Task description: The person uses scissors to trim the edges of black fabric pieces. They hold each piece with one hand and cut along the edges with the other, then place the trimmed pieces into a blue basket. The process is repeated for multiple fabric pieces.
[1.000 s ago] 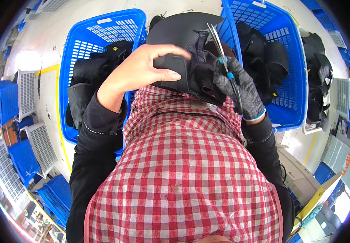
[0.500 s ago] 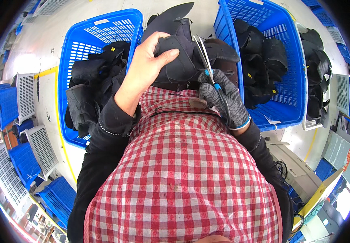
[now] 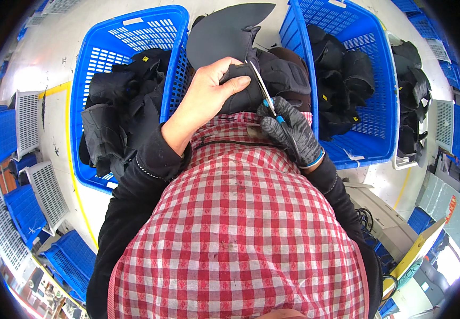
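The bare left hand [image 3: 204, 95] is near 12 o'clock from the middle of the view. Its thumb lies on top and its fingers bend behind, so they grip a black fabric piece [image 3: 243, 101], which is at 12 o'clock, above the waist of a red and white checked apron [image 3: 235, 223].

At 2 o'clock is the right hand [image 3: 293, 127], in a grey knitted glove. Its fingers close around the handles of 1 pair of scissors [image 3: 270, 106], which have blue parts. The blades point to 11 o'clock, and the tip is just beside the left thumb; whether the blades touch the fabric, I cannot tell.

Farther at 12 o'clock, behind the left hand, there is a wide curved black panel [image 3: 224, 37]. I cannot tell if it belongs to the same piece.

2 blue plastic baskets hold more black pieces: the left basket [image 3: 181, 61] is at 10 o'clock, the right basket [image 3: 376, 143] at 2 o'clock. On the pale floor [image 3: 54, 64], a yellow line [image 3: 68, 127] runs at 10 o'clock. Near the rim at 9 o'clock, blue crates [image 3: 14, 130] and grey crates [image 3: 27, 122] stand tilted.
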`<state>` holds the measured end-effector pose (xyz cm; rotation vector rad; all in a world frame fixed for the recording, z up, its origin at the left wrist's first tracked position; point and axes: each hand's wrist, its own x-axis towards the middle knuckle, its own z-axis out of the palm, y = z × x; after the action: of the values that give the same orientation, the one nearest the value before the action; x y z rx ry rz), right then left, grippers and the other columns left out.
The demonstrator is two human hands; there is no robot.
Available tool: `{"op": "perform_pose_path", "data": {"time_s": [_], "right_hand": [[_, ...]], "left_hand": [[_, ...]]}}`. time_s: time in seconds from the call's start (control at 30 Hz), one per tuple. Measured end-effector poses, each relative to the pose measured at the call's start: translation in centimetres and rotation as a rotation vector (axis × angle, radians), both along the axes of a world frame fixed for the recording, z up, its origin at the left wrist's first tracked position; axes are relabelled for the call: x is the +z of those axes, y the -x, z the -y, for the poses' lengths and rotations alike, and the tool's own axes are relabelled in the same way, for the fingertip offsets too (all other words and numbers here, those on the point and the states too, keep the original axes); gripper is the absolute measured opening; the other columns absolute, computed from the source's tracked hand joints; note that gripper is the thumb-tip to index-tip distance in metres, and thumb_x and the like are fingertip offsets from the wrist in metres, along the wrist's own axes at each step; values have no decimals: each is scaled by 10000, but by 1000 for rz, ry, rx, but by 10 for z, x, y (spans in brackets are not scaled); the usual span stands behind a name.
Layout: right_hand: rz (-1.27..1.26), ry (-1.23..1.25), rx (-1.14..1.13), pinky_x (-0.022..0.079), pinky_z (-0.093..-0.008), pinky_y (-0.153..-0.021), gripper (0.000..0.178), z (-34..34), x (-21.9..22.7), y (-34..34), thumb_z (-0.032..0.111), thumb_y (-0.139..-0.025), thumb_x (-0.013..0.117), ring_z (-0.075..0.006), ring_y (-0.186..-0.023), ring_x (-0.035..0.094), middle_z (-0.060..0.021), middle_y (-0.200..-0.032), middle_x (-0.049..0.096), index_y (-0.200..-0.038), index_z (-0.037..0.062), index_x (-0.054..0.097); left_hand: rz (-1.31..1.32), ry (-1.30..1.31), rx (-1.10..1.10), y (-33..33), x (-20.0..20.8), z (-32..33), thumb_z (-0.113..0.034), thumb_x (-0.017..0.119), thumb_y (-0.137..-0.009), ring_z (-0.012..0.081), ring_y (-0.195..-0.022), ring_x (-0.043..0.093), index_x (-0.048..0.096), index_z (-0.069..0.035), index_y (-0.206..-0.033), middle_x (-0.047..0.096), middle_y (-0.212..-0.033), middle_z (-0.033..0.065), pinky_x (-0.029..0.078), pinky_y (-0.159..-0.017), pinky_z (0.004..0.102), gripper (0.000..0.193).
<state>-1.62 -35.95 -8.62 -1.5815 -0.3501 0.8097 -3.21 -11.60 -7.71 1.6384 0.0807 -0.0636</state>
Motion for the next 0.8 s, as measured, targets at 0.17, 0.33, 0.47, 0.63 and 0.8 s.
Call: {"op": "perform_pose_path", "data": {"time_s": [0.17,0.33,0.47,0.63,0.8], "right_hand": [[68,23,18,509,-291,-892,380,1,-2,3,223,-992,725,-142,-1023,621,-44,-1129,667,-1306,44,610],[79,-19,4,535,-330,-909,388,-1,-4,3,222,-994,718,-188,-1030,660,-90,-1138,698,-1312,28,613],[74,-39,-1,533,-322,-899,387,-1,-7,4,221,-995,716,-181,-1017,656,-85,-1129,695,-1313,28,611],[37,-49,-5,531,-315,-891,374,2,-10,3,231,-996,716,-173,-1007,651,-82,-1118,692,-1294,29,618],[-22,-85,26,525,-302,-884,369,7,-7,0,280,-999,714,-174,-1010,649,-83,-1101,698,-1263,32,640]], "left_hand": [[10,48,21,-1,-4,5,-154,733,-962,58,-867,609,687,5,-1132,706,-930,-2,503,-788,236,238],[2,167,19,-1,-5,5,-144,740,-957,64,-900,610,690,6,-1147,706,-968,-2,514,-823,243,247],[-32,217,6,-1,-5,4,-140,745,-953,64,-934,609,691,7,-1162,708,-999,6,516,-858,248,261],[-48,232,0,-1,-4,4,-141,748,-954,64,-951,620,695,-8,-1169,705,-1017,-10,512,-873,238,258],[5,96,-35,-1,-3,2,-121,751,-944,67,-952,631,703,-17,-1161,711,-1025,-18,515,-880,245,245]]}}
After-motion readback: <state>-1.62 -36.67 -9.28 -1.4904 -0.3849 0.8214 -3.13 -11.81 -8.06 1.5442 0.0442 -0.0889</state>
